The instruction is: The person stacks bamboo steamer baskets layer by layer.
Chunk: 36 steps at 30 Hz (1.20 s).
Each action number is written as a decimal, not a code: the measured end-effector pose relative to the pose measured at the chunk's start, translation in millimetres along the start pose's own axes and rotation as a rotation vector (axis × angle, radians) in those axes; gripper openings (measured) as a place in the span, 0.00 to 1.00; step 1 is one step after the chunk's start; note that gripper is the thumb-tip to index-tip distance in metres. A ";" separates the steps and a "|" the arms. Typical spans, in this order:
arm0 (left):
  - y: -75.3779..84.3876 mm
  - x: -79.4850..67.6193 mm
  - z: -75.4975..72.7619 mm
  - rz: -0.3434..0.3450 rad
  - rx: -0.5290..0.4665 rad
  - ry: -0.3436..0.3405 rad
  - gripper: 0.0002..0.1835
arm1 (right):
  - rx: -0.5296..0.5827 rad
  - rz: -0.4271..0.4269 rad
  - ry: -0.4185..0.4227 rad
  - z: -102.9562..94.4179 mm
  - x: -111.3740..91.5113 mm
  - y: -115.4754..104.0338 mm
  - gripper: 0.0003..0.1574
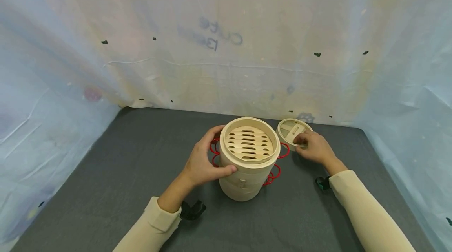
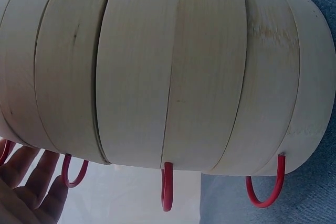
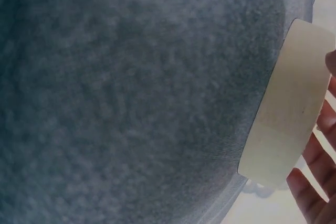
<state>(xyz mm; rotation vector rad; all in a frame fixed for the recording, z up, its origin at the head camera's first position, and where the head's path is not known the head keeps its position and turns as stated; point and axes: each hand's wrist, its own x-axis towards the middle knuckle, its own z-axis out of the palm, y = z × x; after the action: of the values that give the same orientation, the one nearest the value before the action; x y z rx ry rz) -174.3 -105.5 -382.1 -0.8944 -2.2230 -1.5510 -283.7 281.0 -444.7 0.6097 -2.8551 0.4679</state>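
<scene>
A tall stack of round bamboo steamer baskets (image 1: 243,183) stands on the dark cloth, its top basket showing a slatted base (image 1: 248,144) inside. Red loops (image 1: 285,150) stick out from its sides. My left hand (image 1: 205,161) grips the upper part of the stack, thumb at the front and fingers round the left side. In the left wrist view the fingers (image 2: 39,182) lie beside the red loops. Behind and to the right is a small round bamboo lid (image 1: 287,126) with a pale strip across it. My right hand (image 1: 316,148) pinches the lid's near right edge.
Dark grey cloth (image 1: 148,173) covers the table. Pale plastic sheeting (image 1: 247,87) hangs along the back and both sides, close behind the lid. A black strap (image 1: 193,210) is on the left wrist and another (image 1: 322,183) on the right.
</scene>
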 end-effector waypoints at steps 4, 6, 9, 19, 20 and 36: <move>0.1 0.1 -0.1 -0.003 -0.003 -0.001 0.48 | 0.016 -0.002 -0.011 0.6 0.7 0.1 0.07; 0.0 0.1 -0.2 -0.005 -0.001 0.000 0.48 | 0.023 -0.004 -0.019 1.4 1.2 0.4 0.07; -0.1 0.5 -0.2 -0.006 0.006 0.001 0.48 | 0.032 -0.011 -0.030 3.1 2.1 1.7 0.06; -0.9 0.0 -0.1 -0.004 0.013 0.002 0.48 | 0.046 -0.061 -0.066 6.7 5.9 7.7 0.08; -1.0 0.0 0.0 -0.003 0.013 0.002 0.48 | 0.045 -0.061 -0.070 7.0 6.2 7.8 0.09; -3.7 1.6 2.1 -0.004 0.001 -0.001 0.48 | 0.057 -0.090 -0.073 4.0 6.8 5.7 0.10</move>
<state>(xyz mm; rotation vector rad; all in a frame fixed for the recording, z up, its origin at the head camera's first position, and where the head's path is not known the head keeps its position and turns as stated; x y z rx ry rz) -177.7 -103.8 -384.8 -0.8913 -2.2276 -1.5520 -292.7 282.1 -448.3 0.7781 -2.8762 0.5243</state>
